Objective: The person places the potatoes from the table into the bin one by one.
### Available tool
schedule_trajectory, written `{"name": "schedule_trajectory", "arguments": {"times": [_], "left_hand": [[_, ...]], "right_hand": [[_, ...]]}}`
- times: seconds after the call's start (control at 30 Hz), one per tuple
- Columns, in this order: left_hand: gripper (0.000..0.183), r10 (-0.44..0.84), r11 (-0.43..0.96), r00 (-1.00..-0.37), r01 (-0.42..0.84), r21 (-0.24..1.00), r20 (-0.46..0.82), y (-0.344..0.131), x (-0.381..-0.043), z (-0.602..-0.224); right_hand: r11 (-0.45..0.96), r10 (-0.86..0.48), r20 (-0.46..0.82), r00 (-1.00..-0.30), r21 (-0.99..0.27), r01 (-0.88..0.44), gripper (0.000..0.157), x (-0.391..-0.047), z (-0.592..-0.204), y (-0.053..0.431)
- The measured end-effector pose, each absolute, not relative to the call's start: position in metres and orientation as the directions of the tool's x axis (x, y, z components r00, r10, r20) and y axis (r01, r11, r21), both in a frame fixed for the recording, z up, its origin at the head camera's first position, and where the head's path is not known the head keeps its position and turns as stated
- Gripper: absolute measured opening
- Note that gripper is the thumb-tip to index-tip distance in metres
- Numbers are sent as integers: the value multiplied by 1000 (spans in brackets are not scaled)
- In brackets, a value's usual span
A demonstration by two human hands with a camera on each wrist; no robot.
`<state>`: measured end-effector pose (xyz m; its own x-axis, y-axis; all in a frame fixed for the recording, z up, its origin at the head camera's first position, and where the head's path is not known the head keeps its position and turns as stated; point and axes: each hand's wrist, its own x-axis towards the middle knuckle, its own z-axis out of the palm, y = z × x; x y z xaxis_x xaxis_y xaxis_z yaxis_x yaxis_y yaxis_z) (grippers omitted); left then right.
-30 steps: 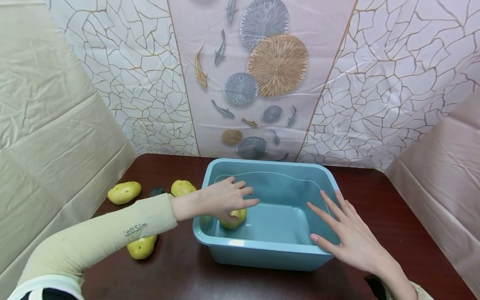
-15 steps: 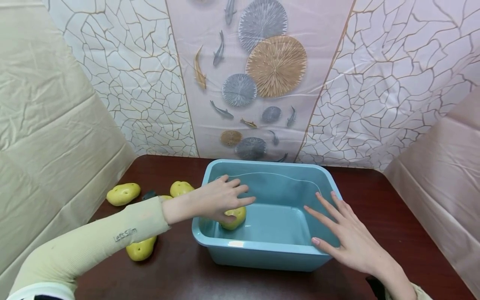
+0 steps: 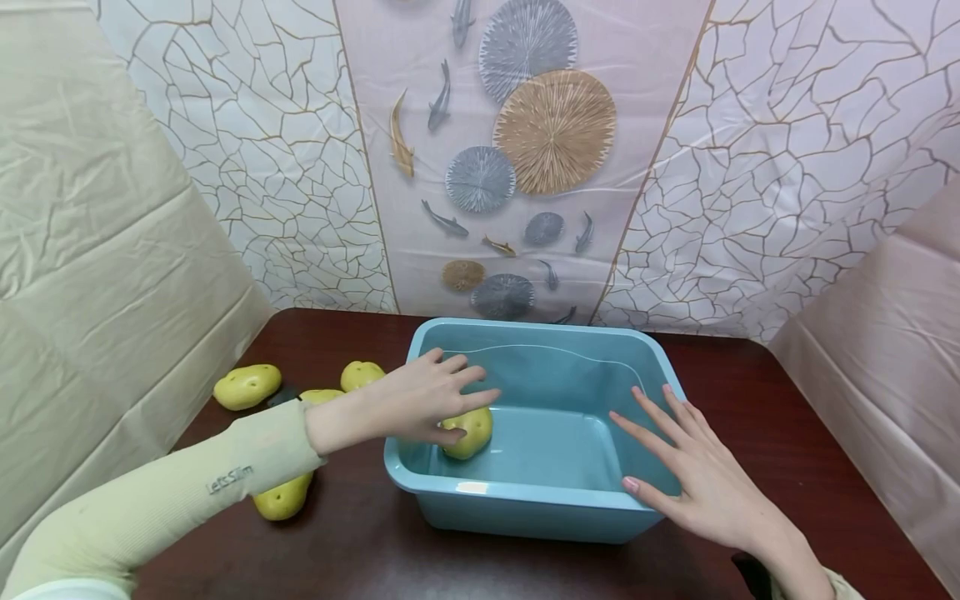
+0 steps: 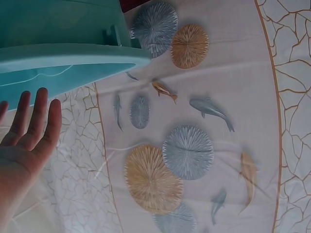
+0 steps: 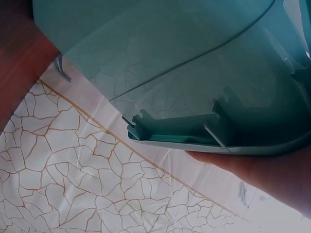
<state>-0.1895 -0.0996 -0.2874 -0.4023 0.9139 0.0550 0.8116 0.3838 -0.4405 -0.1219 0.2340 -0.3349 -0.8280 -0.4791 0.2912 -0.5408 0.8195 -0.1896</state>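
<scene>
A smooth, slightly creased cloth stands behind the tub, with round, spiky shapes, fish and crackle lines on it. The table under the tub is dark red-brown, flat and shiny. The tub is hard blue plastic, a box with round corners, and a thin line curves along its inner wall.

The left hand reaches over the left side of the tub, its fingers wide apart and bent a little. It comes out of a stretchy, pale yellow sleeve. The right hand is at the right side of the tub, with its fingers and thumb spread wide; I can't tell if it touches the rim.

One lumpy, shiny yellow potato sits inside the tub, on the left, partly behind the left thumb; I can't tell if they touch. Four more yellow potatoes lie on the table to the left of the tub.

The tub's rim is thick and rolled, and its top is open. Between the two hands there is open room above the tub's flat floor.
</scene>
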Motion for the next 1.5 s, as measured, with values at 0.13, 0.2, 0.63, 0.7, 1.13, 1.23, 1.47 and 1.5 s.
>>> {"name": "schedule_trajectory", "arguments": {"times": [0.13,0.2,0.63,0.7,1.13,1.23,1.47,1.5], "left_hand": [[53,916,389,-393,812,-436,86,-102,-190,-289],[53,917,389,-386,809,-440,101,-103,-190,-290],[52,907,414,-400,787,-457,133,-109,-186,-290],[51,905,419,-402,782,-460,141,-110,-186,-290],[49,899,438,-396,790,-429,188,-117,-186,-291],[47,897,441,-388,788,-429,210,-119,-185,-291],[45,888,460,-394,782,-421,237,-123,-183,-293],[45,887,461,-394,780,-423,241,-124,-183,-293]], "right_hand": [[825,-471,280,-836,-196,-531,63,-122,-335,234],[826,-468,277,-839,-200,-527,63,-122,-335,234],[827,-462,286,-839,-204,-525,63,-122,-334,234],[826,-462,288,-839,-205,-526,62,-122,-334,234],[827,-461,292,-838,-202,-525,63,-123,-335,234],[826,-463,296,-835,-197,-528,63,-123,-335,234],[826,-461,296,-837,-201,-526,63,-122,-335,233],[826,-460,296,-837,-203,-526,63,-122,-335,233]]}}
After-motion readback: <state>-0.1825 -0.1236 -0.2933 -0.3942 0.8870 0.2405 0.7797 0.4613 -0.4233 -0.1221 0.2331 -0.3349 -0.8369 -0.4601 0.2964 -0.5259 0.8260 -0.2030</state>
